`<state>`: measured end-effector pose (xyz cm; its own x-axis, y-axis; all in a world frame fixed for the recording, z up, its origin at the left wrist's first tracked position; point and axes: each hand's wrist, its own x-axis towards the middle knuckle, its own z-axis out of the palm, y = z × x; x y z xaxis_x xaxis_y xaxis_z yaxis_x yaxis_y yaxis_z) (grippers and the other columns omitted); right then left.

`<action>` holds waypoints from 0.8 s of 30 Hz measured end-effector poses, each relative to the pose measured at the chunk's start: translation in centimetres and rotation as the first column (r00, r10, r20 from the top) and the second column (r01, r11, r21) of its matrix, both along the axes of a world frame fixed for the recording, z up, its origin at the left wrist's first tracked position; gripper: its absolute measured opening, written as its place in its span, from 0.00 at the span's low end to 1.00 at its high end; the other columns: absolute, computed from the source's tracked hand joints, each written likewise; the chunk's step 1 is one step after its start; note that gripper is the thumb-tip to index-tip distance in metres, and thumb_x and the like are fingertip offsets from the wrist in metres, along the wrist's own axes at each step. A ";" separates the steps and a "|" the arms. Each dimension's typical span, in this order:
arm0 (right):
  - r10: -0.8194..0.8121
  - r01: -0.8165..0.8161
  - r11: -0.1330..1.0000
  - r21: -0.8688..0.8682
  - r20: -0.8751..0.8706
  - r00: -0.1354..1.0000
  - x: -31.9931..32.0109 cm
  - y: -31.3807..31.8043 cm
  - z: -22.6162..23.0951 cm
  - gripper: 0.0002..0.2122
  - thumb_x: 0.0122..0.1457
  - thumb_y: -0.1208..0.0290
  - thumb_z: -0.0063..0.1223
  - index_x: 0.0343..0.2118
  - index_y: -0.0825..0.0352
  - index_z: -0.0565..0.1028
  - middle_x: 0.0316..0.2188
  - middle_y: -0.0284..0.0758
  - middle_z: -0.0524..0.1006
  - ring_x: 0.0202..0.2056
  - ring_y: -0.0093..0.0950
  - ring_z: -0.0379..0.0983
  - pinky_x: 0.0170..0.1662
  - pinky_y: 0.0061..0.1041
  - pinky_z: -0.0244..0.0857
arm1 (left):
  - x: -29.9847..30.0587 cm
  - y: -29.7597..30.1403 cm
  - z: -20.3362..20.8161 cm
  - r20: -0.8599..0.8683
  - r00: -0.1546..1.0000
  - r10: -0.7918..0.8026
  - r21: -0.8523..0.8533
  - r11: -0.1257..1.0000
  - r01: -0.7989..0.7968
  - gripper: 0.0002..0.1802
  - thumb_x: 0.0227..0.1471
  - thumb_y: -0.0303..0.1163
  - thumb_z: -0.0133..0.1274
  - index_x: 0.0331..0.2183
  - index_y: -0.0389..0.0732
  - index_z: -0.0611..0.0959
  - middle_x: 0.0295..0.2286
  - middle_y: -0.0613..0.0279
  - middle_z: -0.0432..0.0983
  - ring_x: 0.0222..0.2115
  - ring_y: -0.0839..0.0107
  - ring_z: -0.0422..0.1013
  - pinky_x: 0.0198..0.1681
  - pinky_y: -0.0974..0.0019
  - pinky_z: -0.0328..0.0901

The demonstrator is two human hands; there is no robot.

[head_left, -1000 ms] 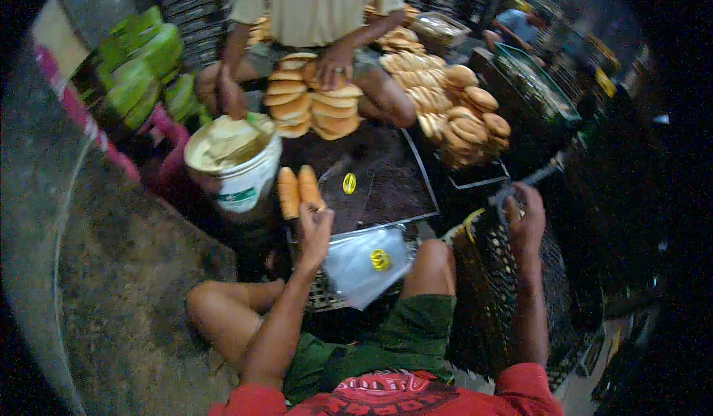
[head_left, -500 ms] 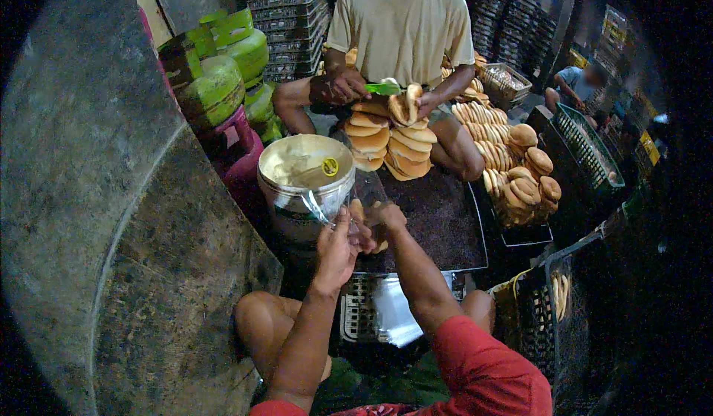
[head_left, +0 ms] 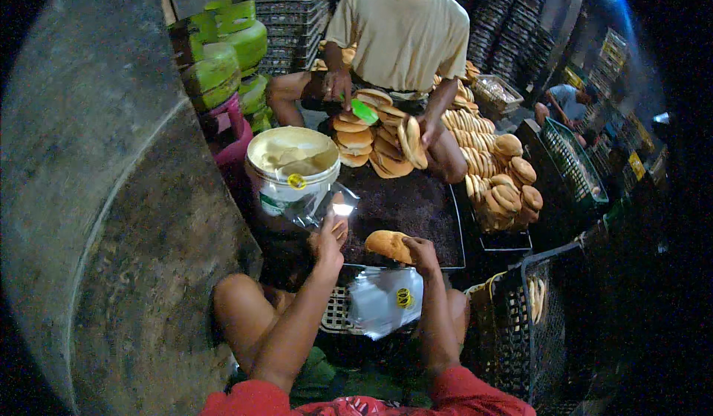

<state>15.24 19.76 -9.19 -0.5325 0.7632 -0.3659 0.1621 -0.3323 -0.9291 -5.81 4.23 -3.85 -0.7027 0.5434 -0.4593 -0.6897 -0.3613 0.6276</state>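
Observation:
My left hand is closed on a clear plastic bag, which hangs in front of the white bucket and carries a yellow round print. In my right hand is a golden-brown bread bun, gripped at its right end above the near edge of the dark tray. Just below it, a stack of clear bags lies on a plastic crate. Pale cream-coloured stuff coats the inside of the bucket.
Across the tray, a person in a beige shirt holds a green spatula and a split bun beside piled buns. Rows of buns stand right. Green gas cylinders are left; a dark crate is near right.
My hands have moved apart. The bun is now out to the right in my right hand, while the bag stays in my left. Across from me, the green spatula has dropped toward the buns.

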 end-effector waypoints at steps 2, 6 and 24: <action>-0.133 0.135 0.991 0.003 -0.168 0.977 0.1 -2.0 2.0 0.18 0.57 0.67 0.57 0.44 0.77 0.74 0.32 0.38 0.79 0.29 0.29 0.78 0.31 0.26 0.73 | 0.3 0.3 -1.7 0.035 0.996 0.087 -0.109 0.991 -0.083 0.19 0.55 0.47 0.57 0.42 0.44 0.80 0.40 0.62 0.79 0.37 0.67 0.77 0.34 0.66 0.70; -0.022 0.005 0.999 -0.041 -0.422 0.907 0.1 -5.5 4.2 0.17 0.59 0.69 0.54 0.48 0.75 0.72 0.38 0.40 0.78 0.39 0.30 0.76 0.44 0.28 0.72 | 2.9 1.0 -3.4 0.089 0.984 -0.153 -0.074 0.984 0.160 0.33 0.58 0.62 0.42 0.50 0.45 0.77 0.49 0.61 0.74 0.52 0.61 0.68 0.45 0.51 0.69; -0.047 0.084 0.994 0.069 -0.422 0.905 -2.2 -10.0 6.8 0.17 0.63 0.67 0.48 0.51 0.72 0.70 0.38 0.37 0.77 0.30 0.26 0.76 0.26 0.23 0.71 | 4.5 -0.8 2.9 -0.275 0.897 -0.347 0.026 0.929 0.368 0.29 0.51 0.49 0.60 0.49 0.43 0.76 0.44 0.62 0.75 0.43 0.70 0.72 0.43 0.61 0.69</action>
<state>13.09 9.75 -2.42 -0.5704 0.8197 -0.0530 -0.2682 -0.2468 -0.9312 -1.35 3.48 -0.97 -0.5431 0.8063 -0.2342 -0.5967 -0.1744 0.7833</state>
